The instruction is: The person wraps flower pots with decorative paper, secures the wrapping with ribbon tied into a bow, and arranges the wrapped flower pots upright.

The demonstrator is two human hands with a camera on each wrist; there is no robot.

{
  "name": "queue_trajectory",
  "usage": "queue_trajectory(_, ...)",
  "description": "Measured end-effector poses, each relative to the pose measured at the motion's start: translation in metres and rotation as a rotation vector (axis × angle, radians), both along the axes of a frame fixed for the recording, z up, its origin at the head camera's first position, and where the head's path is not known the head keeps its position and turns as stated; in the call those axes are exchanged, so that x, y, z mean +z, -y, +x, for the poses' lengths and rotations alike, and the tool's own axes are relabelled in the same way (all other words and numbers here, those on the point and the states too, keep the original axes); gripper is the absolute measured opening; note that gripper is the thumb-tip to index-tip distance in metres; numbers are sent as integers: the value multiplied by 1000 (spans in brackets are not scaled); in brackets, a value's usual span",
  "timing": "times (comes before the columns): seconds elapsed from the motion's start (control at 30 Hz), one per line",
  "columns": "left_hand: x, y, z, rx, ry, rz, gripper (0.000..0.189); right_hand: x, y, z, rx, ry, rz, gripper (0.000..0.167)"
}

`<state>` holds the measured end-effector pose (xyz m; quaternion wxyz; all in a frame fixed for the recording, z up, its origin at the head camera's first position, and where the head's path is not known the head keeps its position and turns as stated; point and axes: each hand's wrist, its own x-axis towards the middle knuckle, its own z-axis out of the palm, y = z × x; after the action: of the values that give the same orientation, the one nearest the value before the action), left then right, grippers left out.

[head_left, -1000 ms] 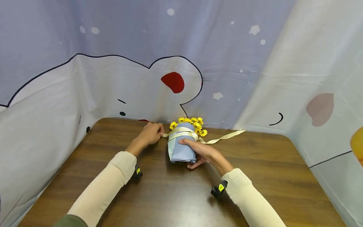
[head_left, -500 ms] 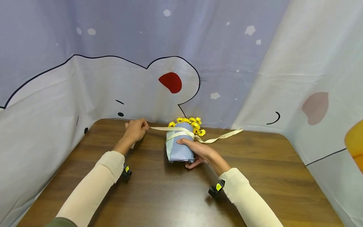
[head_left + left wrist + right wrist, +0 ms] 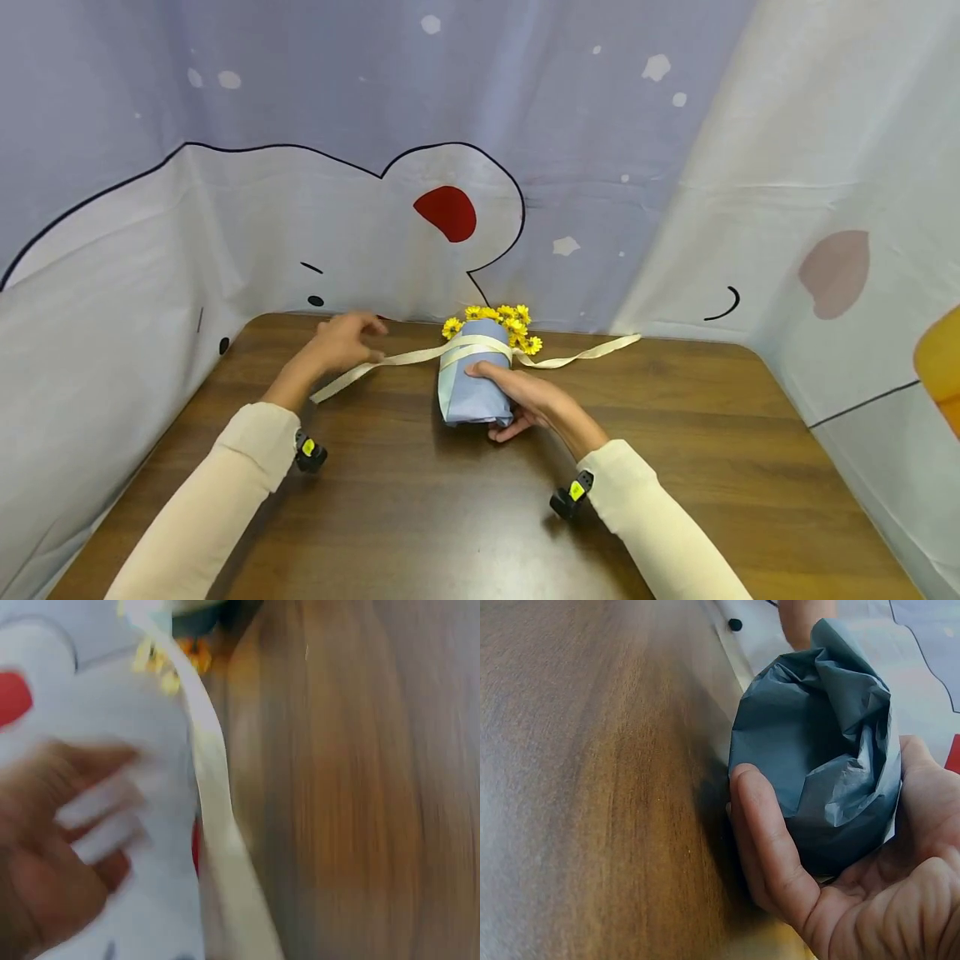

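The bouquet (image 3: 472, 400) is located near the far edge of the table (image 3: 457, 517) – yellow flowers (image 3: 515, 325) at its far end, blue paper (image 3: 776, 739) around it. The pale ribbon (image 3: 414, 357) encircles the paper and trails to both sides. The right hand (image 3: 531, 398) grips the bouquet, thumb on top. The left hand (image 3: 340, 344), blurred at the wrist view, has parted fingers beside the ribbon – a printed curtain (image 3: 330, 217) hangs behind

Downward head view, wrist close-ups, shared table (image 3: 450, 517)
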<state>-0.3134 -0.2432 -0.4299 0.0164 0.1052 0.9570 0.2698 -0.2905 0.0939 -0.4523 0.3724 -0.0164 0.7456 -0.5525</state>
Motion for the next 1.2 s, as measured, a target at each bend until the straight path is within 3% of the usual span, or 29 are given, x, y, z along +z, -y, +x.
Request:
queue_trajectory(0.13, 6, -57, -6, -230, -43, 127, 46, 0, 0, -1, -4, 7, -3, 72)
queue_trajectory(0.23, 13, -89, -11, -341, -51, 55, 42, 0, 1, -2, -1, 8, -14, 74)
queue_trajectory(0.3, 16, -98, -15, -381, -53, 12, 33, 0, 1, -1, 1, 8, -21, 74)
queue_trajectory(0.4, 16, -102, -21, -406, -113, -2, 15, 0, 2, 0, -2, 8, -26, 74)
queue_trajectory(0.5, 11, -101, -22, -402, -170, 42, 4, 0, 2, 1, -4, 8, -24, 73)
queue_trajectory(0.73, 1, -87, -15, -313, -252, 277, 16, 1, 1, 0, -10, 2, -10, 73)
queue_trajectory(0.83, 0, -79, -13, -313, -231, 309, 18, 1, 0, -1, -12, 8, -8, 73)
queue_trajectory(0.93, -1, -73, -12, -346, -155, 238, 26, 1, 0, -1, -17, 9, -7, 74)
queue_trajectory(1.03, -8, -68, -12, -373, -102, 142, 21, 2, 0, 0, -15, 12, -11, 74)
queue_trajectory(1.13, -18, -65, -12, -358, -109, 133, 11, 2, 0, 0, -15, 16, -12, 74)
queue_trajectory(1.2, -24, -63, -13, -344, -112, 168, 18, 1, 0, 0, -14, 16, -11, 74)
